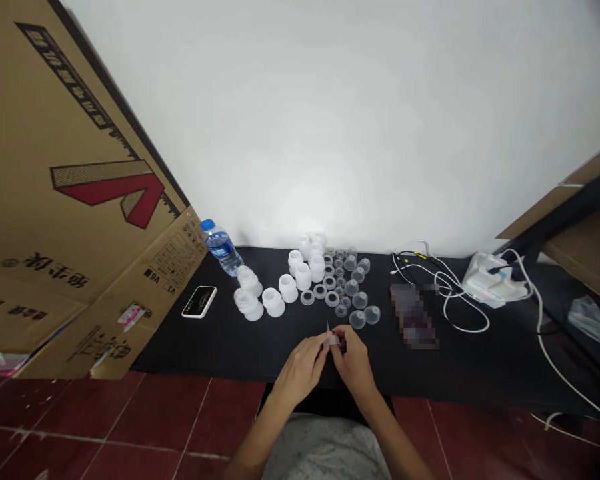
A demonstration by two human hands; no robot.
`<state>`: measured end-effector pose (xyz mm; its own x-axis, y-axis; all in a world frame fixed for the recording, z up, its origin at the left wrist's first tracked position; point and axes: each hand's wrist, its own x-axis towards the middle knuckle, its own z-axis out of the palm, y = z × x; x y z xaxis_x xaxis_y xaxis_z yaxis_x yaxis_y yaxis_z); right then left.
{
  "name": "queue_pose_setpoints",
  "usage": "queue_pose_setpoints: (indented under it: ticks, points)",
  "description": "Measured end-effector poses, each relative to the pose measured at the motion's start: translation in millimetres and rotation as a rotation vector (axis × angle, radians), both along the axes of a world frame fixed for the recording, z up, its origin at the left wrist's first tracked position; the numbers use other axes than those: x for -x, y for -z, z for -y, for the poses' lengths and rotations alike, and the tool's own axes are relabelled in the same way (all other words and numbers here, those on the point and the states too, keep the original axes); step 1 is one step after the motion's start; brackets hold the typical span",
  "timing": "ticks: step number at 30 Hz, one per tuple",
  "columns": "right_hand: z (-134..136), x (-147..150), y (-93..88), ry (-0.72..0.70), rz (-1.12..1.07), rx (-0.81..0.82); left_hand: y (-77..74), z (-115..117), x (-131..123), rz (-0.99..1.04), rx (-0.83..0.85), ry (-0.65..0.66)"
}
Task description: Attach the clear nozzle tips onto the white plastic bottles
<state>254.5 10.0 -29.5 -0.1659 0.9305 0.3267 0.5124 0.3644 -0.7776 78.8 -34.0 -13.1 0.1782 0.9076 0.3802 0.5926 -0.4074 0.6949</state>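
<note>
My left hand (303,369) and my right hand (354,363) meet over the near edge of a black mat (240,343). Together their fingertips pinch a small translucent plastic piece (333,340). Both hands have curled, closed fingers. Just beyond them lie several white plastic caps (287,288), flat clear rings (320,291) and small clear domes (359,300) in loose rows.
A water bottle (221,248) and a phone (199,301) lie at the mat's left, beside a large cardboard box (75,200). White cables (450,287) and a white charger block (493,283) sit at the right. A blurred object (414,315) lies near them. Red tiled floor (130,427) is in front.
</note>
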Motion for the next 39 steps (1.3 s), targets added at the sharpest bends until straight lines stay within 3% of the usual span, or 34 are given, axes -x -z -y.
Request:
queue_pose_setpoints:
  ticks: [6,10,16,21,27,33,36,39]
  points:
    - [-4,-5,3.7,-0.135,-0.014,-0.083,0.9,-2,-1,0.117,0.071,-0.125]
    - [-4,-7,8.0,-0.214,0.018,-0.127,0.7,-4,-4,0.086,0.024,-0.181]
    - [-6,-9,10.2,-0.155,-0.033,-0.13,-3.9,0,5,0.161,-0.002,-0.3]
    - [-10,-10,-0.5,-0.168,-0.076,-0.076,-21.6,-6,37,0.165,-0.179,-0.548]
    - [-9,-9,-8.7,-0.204,-0.093,0.015,-47.2,-35,61,0.056,-0.051,-0.614]
    - [-5,-9,-13.0,-0.23,-0.147,0.015,-30.3,-41,52,0.061,0.053,-0.719]
    - [-2,-10,-18.3,-0.238,-0.205,0.019,-18.0,-33,44,0.032,0.084,-0.642]
    - [-1,-12,-21.0,-0.262,-0.251,0.02,-9.2,-24,37,-0.002,0.008,-0.533]
